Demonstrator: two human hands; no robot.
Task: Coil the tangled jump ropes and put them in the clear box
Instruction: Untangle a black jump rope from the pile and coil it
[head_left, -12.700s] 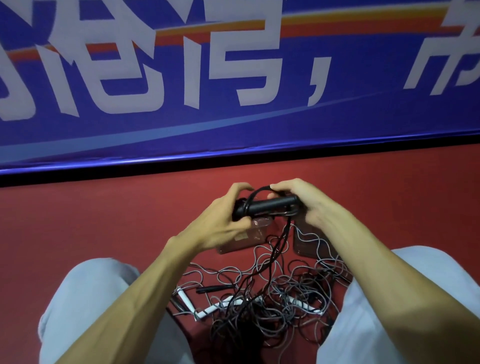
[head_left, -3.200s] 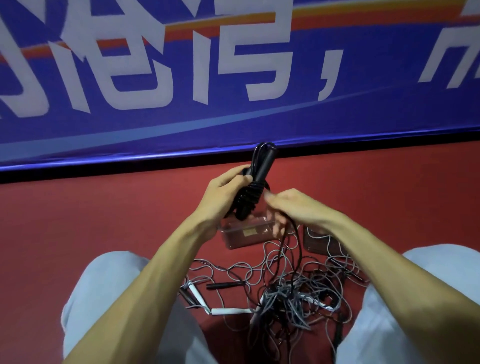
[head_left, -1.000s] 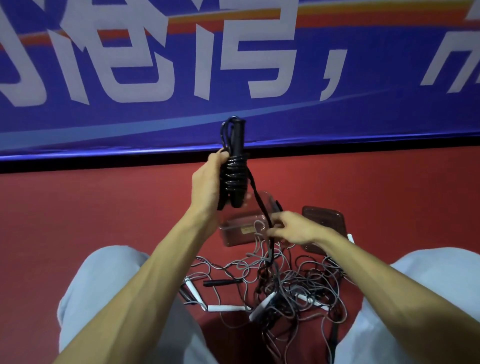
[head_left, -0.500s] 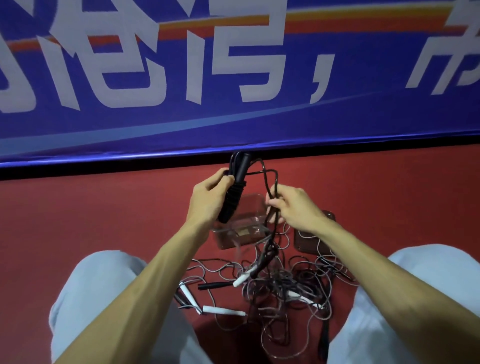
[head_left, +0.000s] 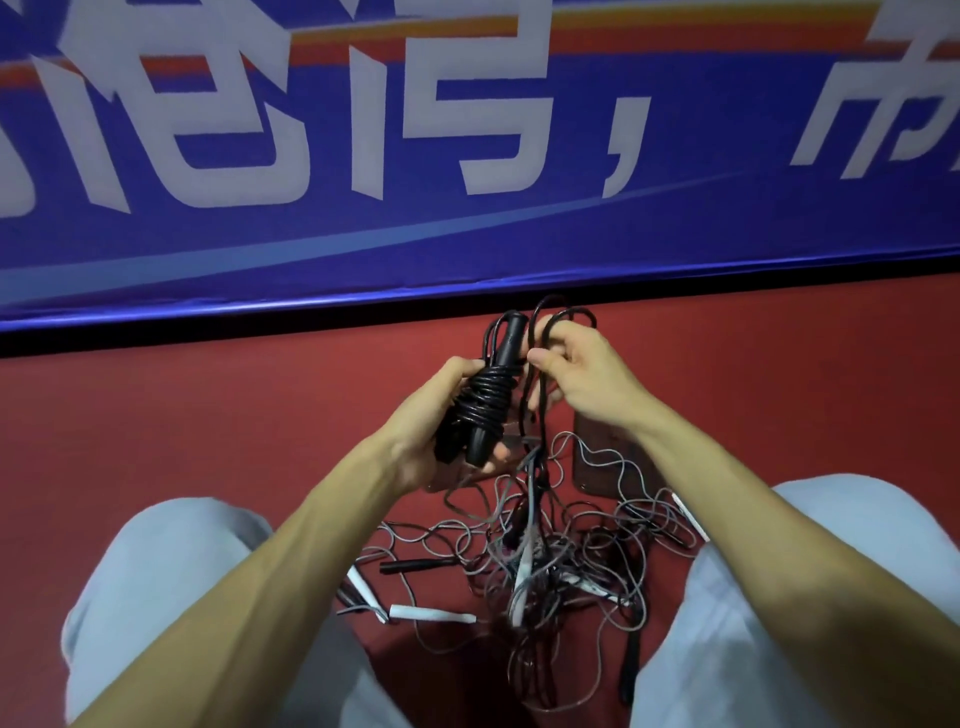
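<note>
Rope bundle (head_left: 485, 404) sits in left hand's (head_left: 423, 426) grip; right hand (head_left: 587, 374) at two o'clock pinches its strand (head_left: 542, 415); banner (head_left: 467, 244) writing cropped.

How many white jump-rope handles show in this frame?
5. One white handle and another lie by the left knee, one in the middle of the tangle, one right of it, one by the right knee. The tangle may hide more.
</note>
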